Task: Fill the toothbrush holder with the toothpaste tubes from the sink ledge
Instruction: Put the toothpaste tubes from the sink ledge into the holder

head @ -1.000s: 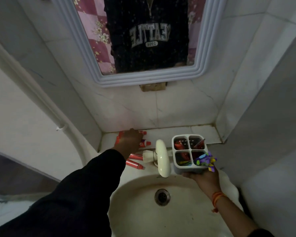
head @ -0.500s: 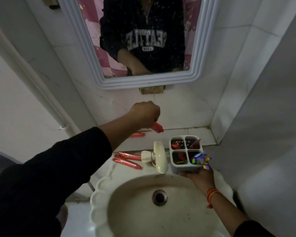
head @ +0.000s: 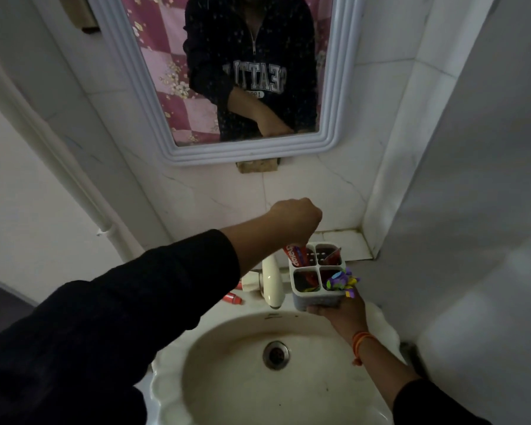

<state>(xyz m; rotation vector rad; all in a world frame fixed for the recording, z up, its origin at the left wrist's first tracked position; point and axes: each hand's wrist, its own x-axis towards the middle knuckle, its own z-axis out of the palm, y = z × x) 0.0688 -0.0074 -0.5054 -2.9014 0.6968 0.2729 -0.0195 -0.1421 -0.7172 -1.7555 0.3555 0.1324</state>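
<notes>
While the right hand [head: 339, 311] cups the four-compartment toothbrush holder [head: 318, 277] from below beside the tap [head: 272, 280], the left hand [head: 295, 219], its grip clamped on a red toothpaste tube [head: 298, 256], holds it in the back-left compartment. Another tube [head: 232, 299] lies on the sink ledge [head: 252, 305].

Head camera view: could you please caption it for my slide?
Left hand lowers a red toothpaste tube into the white four-compartment plastic holder held by the right hand.

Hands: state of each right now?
Left hand: closed on toothpaste tube, lowering it into the toothbrush holder.
Right hand: closed, holding the holder from below.
</notes>
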